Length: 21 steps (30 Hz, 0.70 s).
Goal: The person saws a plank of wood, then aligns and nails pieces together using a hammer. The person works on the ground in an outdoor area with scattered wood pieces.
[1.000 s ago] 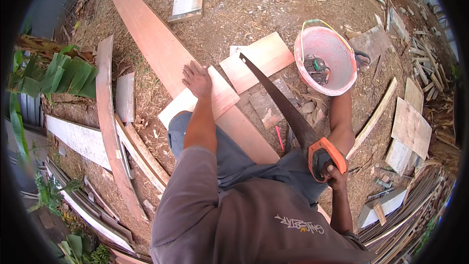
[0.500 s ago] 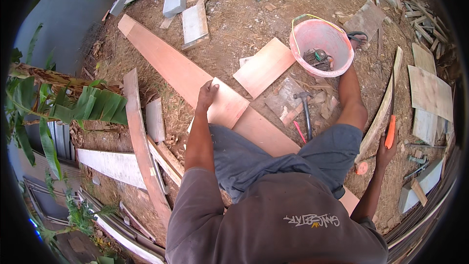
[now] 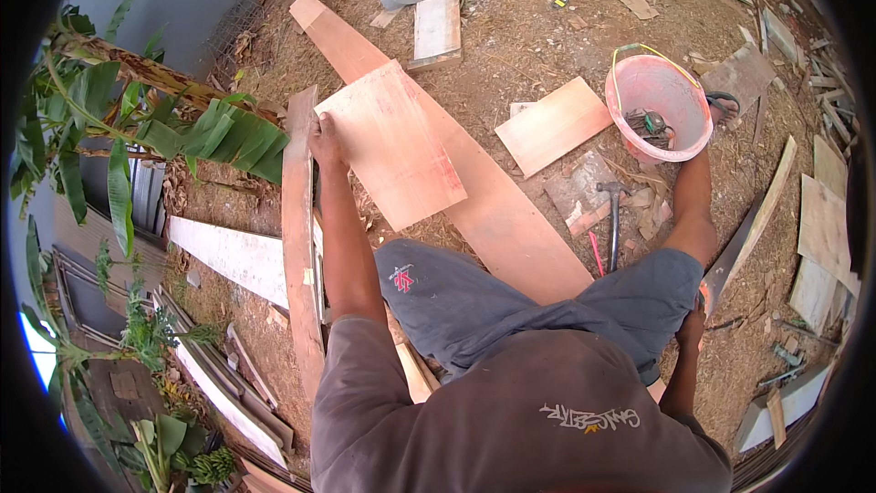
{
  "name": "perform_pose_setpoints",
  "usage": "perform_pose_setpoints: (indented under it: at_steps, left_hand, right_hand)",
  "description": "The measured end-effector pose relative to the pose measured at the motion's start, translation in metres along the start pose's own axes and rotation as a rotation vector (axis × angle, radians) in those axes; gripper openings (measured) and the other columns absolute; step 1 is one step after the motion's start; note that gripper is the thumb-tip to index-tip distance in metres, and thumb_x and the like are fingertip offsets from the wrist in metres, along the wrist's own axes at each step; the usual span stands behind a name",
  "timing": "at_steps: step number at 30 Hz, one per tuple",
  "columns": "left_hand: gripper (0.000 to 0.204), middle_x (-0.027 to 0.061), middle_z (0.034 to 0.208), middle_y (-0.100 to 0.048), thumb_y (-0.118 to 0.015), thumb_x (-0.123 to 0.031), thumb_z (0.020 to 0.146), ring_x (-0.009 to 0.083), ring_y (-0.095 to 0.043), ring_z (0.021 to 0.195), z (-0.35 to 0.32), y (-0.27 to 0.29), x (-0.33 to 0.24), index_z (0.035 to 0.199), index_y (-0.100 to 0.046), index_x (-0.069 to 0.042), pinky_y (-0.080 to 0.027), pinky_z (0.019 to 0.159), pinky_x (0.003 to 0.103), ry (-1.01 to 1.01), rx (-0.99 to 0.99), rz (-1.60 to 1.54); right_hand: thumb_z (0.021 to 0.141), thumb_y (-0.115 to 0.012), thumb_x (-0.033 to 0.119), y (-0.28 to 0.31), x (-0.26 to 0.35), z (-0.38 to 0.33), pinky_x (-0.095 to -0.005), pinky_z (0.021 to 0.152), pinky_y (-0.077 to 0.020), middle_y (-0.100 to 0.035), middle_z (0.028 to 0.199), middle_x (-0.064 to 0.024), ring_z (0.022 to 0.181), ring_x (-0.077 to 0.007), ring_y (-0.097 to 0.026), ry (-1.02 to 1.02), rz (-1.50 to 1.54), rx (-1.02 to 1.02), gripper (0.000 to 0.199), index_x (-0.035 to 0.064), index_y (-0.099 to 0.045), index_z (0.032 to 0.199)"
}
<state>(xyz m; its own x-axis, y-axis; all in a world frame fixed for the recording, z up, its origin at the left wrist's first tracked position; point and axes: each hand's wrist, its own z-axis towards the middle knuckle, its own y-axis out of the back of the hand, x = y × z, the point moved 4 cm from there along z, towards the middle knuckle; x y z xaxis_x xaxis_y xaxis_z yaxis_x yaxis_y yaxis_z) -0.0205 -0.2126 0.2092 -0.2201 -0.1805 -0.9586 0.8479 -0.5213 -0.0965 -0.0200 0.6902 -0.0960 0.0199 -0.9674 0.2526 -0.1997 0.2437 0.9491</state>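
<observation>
A short, pale reddish wooden board (image 3: 392, 146) is tilted over the long wooden plank (image 3: 511, 210) on the ground before me. My left hand (image 3: 327, 141) is closed on its left edge, fingers partly hidden. Down by my right knee, my right hand (image 3: 691, 324) grips a handsaw (image 3: 735, 242). Its dark blade points up and away, and only a bit of the orange handle shows. Between my legs a claw hammer (image 3: 614, 224) lies beside a red pencil-like stick (image 3: 596, 254). Another short board (image 3: 554, 126) rests to the right of the plank.
A pink bucket (image 3: 659, 110) with nails and a green-marked tool stands by my right foot. Left of me are a long narrow plank (image 3: 299, 246), a whitish board (image 3: 228, 256) and banana leaves (image 3: 228, 137). Scrap boards (image 3: 826, 228) and a metal clamp (image 3: 787, 361) lie at right.
My left hand has moved left, lifting and turning the short board away from my lap. My right hand has come in toward my right knee with the saw. The view has shifted left.
</observation>
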Motion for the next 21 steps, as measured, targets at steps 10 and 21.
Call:
perform_pose_setpoints:
  at_steps: [10, 21]
  left_hand:
    - [0.047, 0.0131, 0.126, -0.067, -0.061, -0.029, 0.105, 0.0249, -0.070, 0.100, -0.079, 0.052, 0.110, 0.144, -0.051, -0.006, -0.058, 0.073, 0.037, 0.518, -0.303, 0.111]
    - [0.078, 0.0189, 0.166, -0.033, -0.062, -0.037, 0.101, 0.0408, -0.037, 0.148, -0.143, 0.067, 0.150, 0.165, -0.026, -0.012, -0.033, 0.118, 0.060, 0.618, 0.065, 0.637]
  right_hand:
    - [0.083, -0.074, 0.011, 0.084, 0.007, 0.079, -0.0493, 0.096, -0.0520, -0.056, 0.125, -0.0272, 0.113, -0.0449, -0.061, -0.125, 0.273, -0.241, 0.085, 0.0079, -0.036, 0.160]
    - [0.087, -0.069, 0.018, 0.155, 0.180, 0.050, -0.0506, 0.101, -0.0477, -0.058, 0.126, -0.0221, 0.121, -0.0407, -0.055, 0.319, 0.340, -0.463, 0.063, 0.0051, -0.050, 0.146]
